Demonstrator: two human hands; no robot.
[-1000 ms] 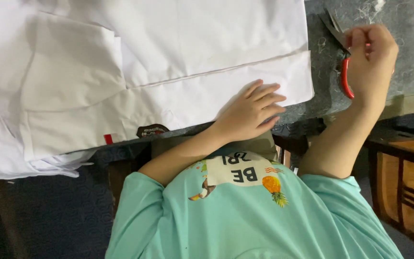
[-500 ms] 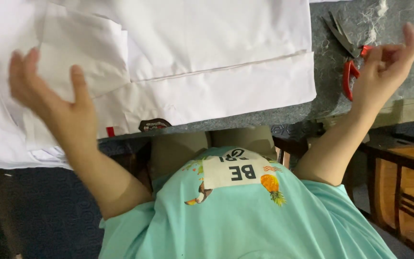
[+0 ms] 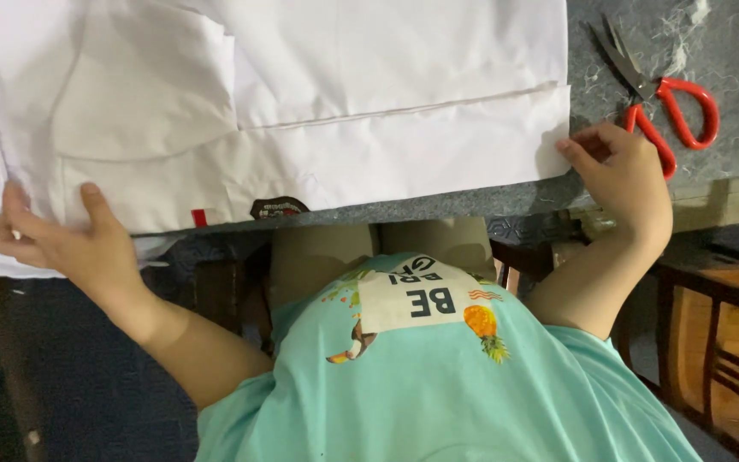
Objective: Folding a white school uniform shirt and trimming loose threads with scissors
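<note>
Both hands pinch the white garment, its long axis left-right

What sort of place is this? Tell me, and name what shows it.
Probably a sewing or tailoring workbench. A white garment lies spread on a grey felt-like table littered with thread scraps, red-handled scissors beside it, and both hands grip the cloth's lower edge.
</note>
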